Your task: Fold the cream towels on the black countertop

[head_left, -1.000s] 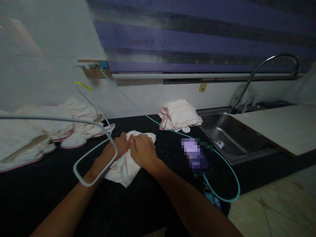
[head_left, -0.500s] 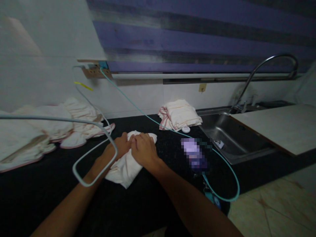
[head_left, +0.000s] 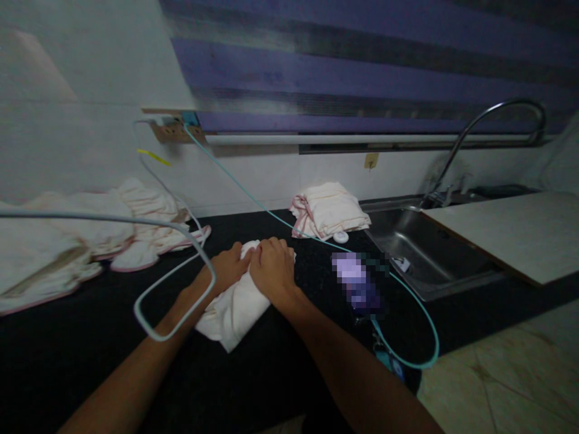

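Observation:
A white cloth (head_left: 239,307) lies folded on the black countertop (head_left: 217,392), slanting from lower left to upper right under both hands. My left hand (head_left: 230,265) rests on its left edge, fingers bent, thumb toward the other hand. Over the cloth's upper right part, my right hand (head_left: 274,265) is pressed down with its fingers curled together over the far edge. The two hands touch or nearly touch at the thumbs. Fingertips of both hands are partly hidden, by the hands themselves and the cloth.
Crumpled white cloths (head_left: 149,223) lie at left, and a folded stack (head_left: 335,208) stands by the wall. A pixelated phone (head_left: 357,283) with a teal cable (head_left: 429,325) is at right, near the sink (head_left: 420,247) and a board (head_left: 520,229). A grey cable loop (head_left: 140,313) hangs over my left forearm.
Both hands have shifted slightly to the right and away from me. The upper end of the cloth has moved right with them, and its near corner sits slightly lower.

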Demonstrator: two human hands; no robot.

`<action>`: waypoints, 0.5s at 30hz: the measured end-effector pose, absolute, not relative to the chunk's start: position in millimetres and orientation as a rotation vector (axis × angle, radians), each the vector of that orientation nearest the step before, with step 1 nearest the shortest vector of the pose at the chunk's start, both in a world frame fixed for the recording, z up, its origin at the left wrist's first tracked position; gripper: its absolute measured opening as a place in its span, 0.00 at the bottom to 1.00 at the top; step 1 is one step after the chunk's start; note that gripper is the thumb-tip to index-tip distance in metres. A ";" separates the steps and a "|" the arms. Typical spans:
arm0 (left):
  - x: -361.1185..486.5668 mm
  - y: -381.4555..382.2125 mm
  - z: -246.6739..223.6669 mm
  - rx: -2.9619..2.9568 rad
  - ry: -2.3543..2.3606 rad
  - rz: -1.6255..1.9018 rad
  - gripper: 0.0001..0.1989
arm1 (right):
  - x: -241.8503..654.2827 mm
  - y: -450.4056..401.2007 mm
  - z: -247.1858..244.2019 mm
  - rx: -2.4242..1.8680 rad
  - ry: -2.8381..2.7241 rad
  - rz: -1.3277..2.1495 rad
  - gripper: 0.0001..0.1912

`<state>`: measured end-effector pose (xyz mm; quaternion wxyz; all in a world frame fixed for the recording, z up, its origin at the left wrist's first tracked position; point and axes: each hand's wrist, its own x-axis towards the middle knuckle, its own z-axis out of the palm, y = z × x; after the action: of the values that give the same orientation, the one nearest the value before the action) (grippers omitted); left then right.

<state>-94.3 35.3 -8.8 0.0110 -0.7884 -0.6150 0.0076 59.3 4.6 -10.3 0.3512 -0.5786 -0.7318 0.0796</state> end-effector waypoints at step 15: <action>-59.6 17.0 -3.7 -2.582 -2.099 -0.153 0.21 | 86.3 9.5 -1.2 -1.700 -1.966 0.294 0.18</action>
<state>-59.6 17.0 -3.7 -0.0947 -0.7716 -0.6273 -0.0458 86.3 9.5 -1.2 0.2601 -0.6276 -0.7257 0.1087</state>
